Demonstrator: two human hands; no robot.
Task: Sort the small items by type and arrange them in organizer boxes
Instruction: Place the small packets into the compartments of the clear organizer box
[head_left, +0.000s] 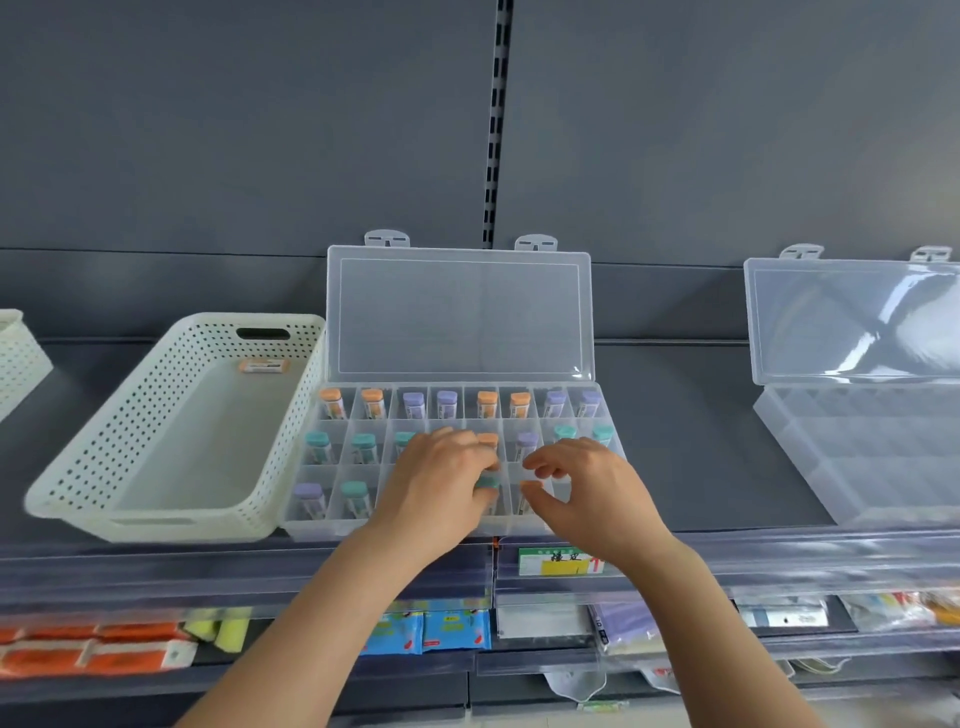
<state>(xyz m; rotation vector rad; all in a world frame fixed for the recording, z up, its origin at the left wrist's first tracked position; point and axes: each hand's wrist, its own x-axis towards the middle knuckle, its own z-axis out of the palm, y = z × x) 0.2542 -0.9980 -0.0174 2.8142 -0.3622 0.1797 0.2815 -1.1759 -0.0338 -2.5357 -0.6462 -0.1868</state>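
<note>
Got a white perforated basket (130, 441) on the left holding one small orange-labelled pack (264, 367), right beside the open clear organizer box (332, 525) stocked with capped tubes (447, 404). Left hand (436, 478) gripping a teal-capped tube (488, 483) in the box's front row; right hand (592, 483) just beside, fingers bent over an orange-capped tube (531, 486), can't tell if pinching. Second organizer box (857, 441) well off right.

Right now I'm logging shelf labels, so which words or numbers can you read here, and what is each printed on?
"1", in red, on the price tag at the shelf edge; its other characters are too blurred to read.
Orange sticker in the white basket: too blurred to read.
Labels on the tubes: too small to read.
Print on the blue packets on the lower shelf: too blurred to read.
</note>
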